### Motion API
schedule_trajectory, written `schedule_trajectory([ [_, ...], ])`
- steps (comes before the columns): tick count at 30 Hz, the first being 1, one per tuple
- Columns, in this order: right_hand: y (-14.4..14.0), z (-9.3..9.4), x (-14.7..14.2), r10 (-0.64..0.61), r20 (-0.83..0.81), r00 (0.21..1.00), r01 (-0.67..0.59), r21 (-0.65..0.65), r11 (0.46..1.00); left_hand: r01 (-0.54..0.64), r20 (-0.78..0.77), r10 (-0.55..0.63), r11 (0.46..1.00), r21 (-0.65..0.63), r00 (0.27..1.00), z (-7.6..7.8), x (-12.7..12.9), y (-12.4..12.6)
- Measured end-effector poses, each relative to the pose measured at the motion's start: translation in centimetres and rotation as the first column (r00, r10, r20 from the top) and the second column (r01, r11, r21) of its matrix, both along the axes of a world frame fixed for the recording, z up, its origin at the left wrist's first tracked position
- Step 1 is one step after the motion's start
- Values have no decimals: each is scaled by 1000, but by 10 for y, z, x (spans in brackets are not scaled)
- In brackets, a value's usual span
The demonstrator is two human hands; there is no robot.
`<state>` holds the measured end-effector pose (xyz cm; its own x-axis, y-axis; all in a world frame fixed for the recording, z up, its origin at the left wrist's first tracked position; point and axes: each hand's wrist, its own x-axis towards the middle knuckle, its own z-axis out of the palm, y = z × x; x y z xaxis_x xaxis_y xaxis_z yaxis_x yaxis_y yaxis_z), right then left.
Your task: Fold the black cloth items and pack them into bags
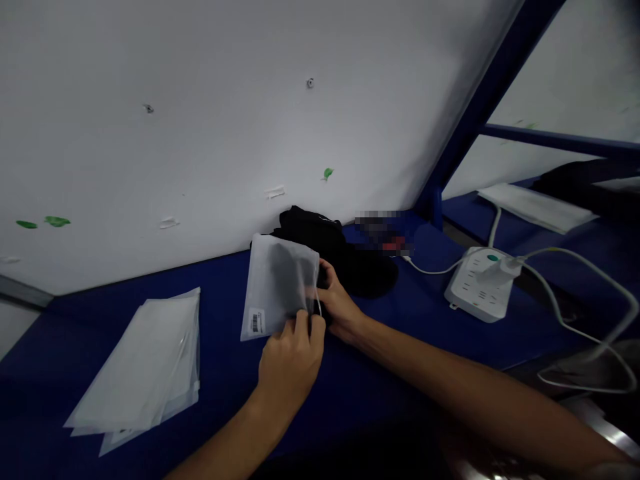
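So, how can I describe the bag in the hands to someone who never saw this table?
Start at the blue table under the white wall. Near its middle, both hands hold one frosted plastic bag upright by its right edge. Unlike the flat stack of bags on the left, it shows something dark inside and a barcode label at its lower corner.

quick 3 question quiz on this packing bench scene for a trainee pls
1. True or false: both hands grip the frosted bag at its open edge.
2. What lies on the blue table to the left of the bag? A) a stack of flat bags B) a roll of tape C) scissors
3. What white thing with cables sits to the right of the hands?

Key:
1. True: left hand and right hand both pinch it.
2. A, the stack of flat bags.
3. The power strip, one plug in it.
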<state>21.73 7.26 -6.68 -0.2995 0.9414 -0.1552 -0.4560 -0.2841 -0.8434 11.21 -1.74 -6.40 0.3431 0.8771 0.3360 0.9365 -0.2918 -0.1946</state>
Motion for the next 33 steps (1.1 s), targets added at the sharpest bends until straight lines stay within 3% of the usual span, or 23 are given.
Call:
schedule_trajectory([
  [2,-1,-6,-2,-37,65,997,33,54,998,14,4,-14,999,31,1000,-4,-1,0],
  [5,-2,-15,-5,-157,268,950,86,259,962,57,21,-58,996,62,998,-9,0,0],
  [8,1,-17,-5,-151,430,890,-22,372,928,104,98,-109,993,58,989,-10,2,-1],
  [10,3,-14,-4,-60,444,894,-114,354,928,92,162,-102,993,70,981,-5,0,-1],
  [13,8,-4,3,194,394,898,-324,297,898,-51,224,24,992,115,974,8,-14,2],
  [15,10,-1,9,357,373,856,-478,309,822,-171,221,139,977,131,965,15,-26,4],
  [17,11,-2,15,434,390,812,-568,362,739,-210,198,182,969,130,963,20,-36,7],
  [20,8,-9,17,421,458,783,-606,407,683,-55,185,33,992,113,982,21,-39,8],
  [24,0,-14,9,232,550,802,-548,526,650,218,155,-236,968,128,959,18,-29,5],
  [28,-3,-13,4,200,542,816,-535,581,613,282,117,-301,947,157,946,17,-23,3],
  [30,-2,-12,7,203,593,779,-595,597,538,267,106,-286,950,164,952,19,-26,3],
  [33,-2,-10,14,199,688,698,-706,614,353,191,112,-212,966,176,971,25,-36,6],
])
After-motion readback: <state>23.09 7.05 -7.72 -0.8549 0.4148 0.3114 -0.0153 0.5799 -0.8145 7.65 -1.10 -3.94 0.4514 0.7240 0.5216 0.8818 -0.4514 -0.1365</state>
